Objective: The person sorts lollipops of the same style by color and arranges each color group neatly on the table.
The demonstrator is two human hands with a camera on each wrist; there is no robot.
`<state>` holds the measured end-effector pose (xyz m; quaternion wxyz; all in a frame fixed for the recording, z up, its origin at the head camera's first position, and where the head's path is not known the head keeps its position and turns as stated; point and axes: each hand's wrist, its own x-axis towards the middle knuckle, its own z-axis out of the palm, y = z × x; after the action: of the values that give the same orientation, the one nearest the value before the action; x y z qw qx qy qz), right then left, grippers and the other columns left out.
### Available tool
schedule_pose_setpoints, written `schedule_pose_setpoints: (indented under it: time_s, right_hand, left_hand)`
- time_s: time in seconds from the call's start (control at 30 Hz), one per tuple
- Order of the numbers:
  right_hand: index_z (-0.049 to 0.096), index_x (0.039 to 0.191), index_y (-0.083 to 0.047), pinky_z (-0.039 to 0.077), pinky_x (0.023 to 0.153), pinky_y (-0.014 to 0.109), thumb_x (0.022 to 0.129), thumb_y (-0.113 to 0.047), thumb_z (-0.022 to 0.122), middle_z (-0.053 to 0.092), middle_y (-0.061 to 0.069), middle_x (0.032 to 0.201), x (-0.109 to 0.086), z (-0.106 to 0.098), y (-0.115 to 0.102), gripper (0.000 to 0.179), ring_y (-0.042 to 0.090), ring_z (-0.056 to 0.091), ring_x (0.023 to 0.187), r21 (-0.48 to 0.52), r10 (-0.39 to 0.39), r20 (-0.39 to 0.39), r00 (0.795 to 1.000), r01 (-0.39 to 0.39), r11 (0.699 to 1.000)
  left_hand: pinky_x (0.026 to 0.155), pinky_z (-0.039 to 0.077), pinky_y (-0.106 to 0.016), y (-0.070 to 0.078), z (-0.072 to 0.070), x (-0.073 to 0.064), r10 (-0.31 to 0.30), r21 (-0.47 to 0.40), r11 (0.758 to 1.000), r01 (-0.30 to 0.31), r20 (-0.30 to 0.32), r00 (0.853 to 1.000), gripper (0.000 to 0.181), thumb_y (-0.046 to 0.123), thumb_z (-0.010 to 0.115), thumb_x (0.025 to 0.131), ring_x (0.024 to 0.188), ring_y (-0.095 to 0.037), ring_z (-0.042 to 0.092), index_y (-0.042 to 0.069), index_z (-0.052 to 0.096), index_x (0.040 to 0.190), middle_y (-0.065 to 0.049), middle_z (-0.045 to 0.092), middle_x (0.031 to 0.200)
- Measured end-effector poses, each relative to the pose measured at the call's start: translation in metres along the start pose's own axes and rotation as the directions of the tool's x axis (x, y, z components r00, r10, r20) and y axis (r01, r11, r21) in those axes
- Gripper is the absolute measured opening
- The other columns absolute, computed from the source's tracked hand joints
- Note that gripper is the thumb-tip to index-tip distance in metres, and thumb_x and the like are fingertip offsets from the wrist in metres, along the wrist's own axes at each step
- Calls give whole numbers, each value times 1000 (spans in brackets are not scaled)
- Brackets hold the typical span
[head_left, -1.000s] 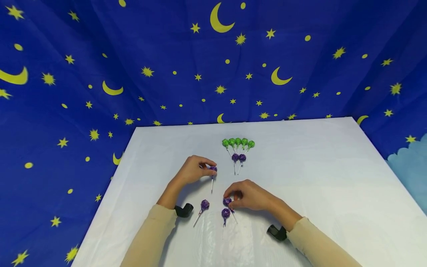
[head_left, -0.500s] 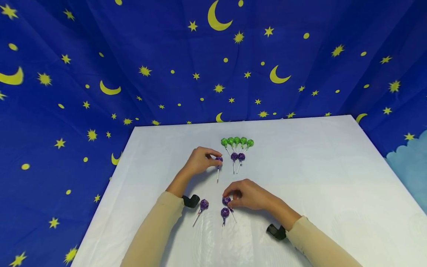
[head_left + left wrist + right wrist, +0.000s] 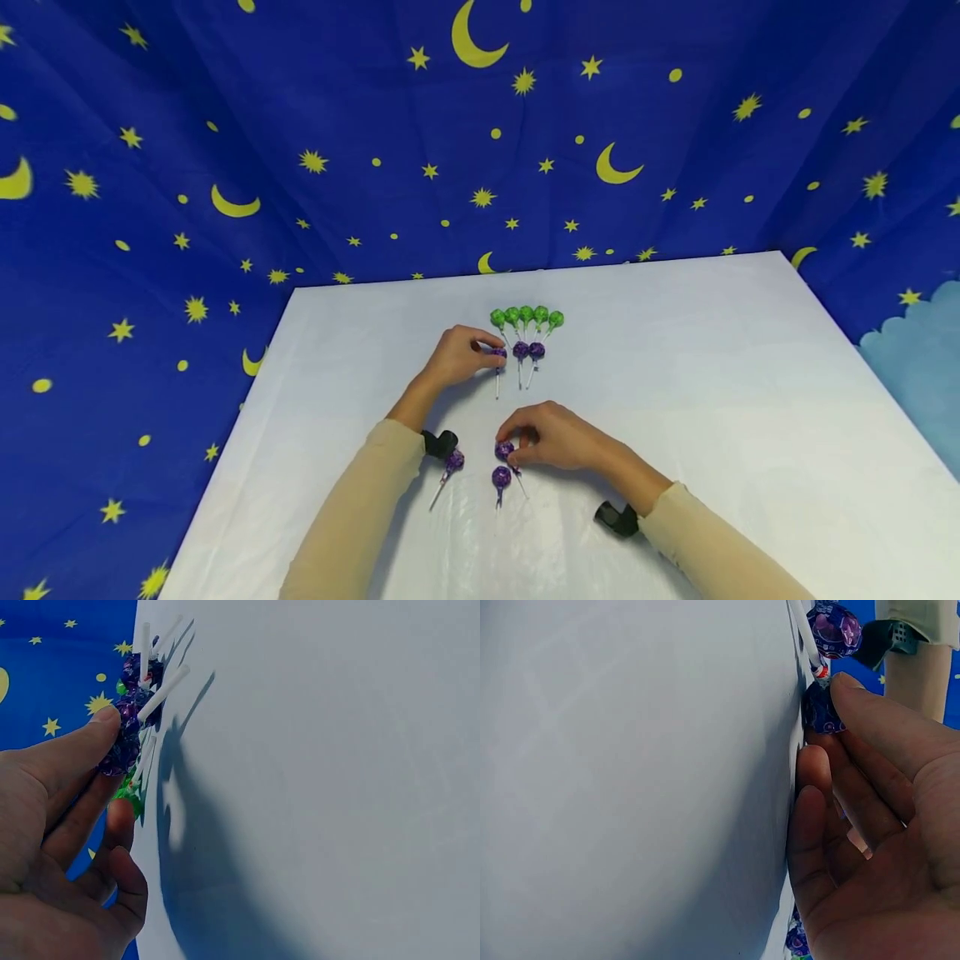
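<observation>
My left hand (image 3: pixel 459 357) pinches a purple-wrapped lollipop (image 3: pixel 124 746) by its candy head, the white stick pointing toward me. It is just left of two purple lollipops (image 3: pixel 536 351) lying side by side, below a fanned row of several green lollipops (image 3: pixel 527 313). Nearer to me, my right hand (image 3: pixel 557 437) pinches another purple lollipop (image 3: pixel 823 711) between thumb and fingers, its head partly covered. Just below that hand lies a purple lollipop (image 3: pixel 501 477). One more purple lollipop (image 3: pixel 454 461) lies to the left, its head right beside the left wrist's black camera.
A white-covered table (image 3: pixel 675 350) carries everything. Black wrist cameras, the left one (image 3: pixel 441 443) and the right one (image 3: pixel 617 518), stick out under the wrists. A blue curtain (image 3: pixel 375 117) with yellow moons and stars rises behind the table's far edge.
My left hand has carried its purple lollipop away from me and to the right, up beside the two purple ones. The right hand keeps its pinch and has hardly moved.
</observation>
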<state>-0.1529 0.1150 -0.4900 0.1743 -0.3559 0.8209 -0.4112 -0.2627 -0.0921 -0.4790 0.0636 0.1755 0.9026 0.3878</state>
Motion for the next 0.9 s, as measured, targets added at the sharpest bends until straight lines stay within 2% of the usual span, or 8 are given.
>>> schedule_pose_setpoints:
  time_s: [0.57,0.9]
  right_hand:
    - [71,109,-18,48,67,25,86,-19,74,64,-12,87,-1,-1,-1,23,3,59,72,-25,-7,-6,1000,7,1000]
    - [71,109,-18,49,67,25,86,-19,74,65,-10,89,-1,0,-1,23,3,59,72,-18,0,-8,1000,0,1000]
  left_hand:
    - [59,48,-29,6,9,10,-51,-29,998,49,-75,996,24,22,83,77,72,-12,61,16,78,100,5,71,98]
    - [68,51,-30,6,13,13,-46,-25,999,44,-55,997,26,25,83,77,78,-11,64,15,78,101,4,71,96]
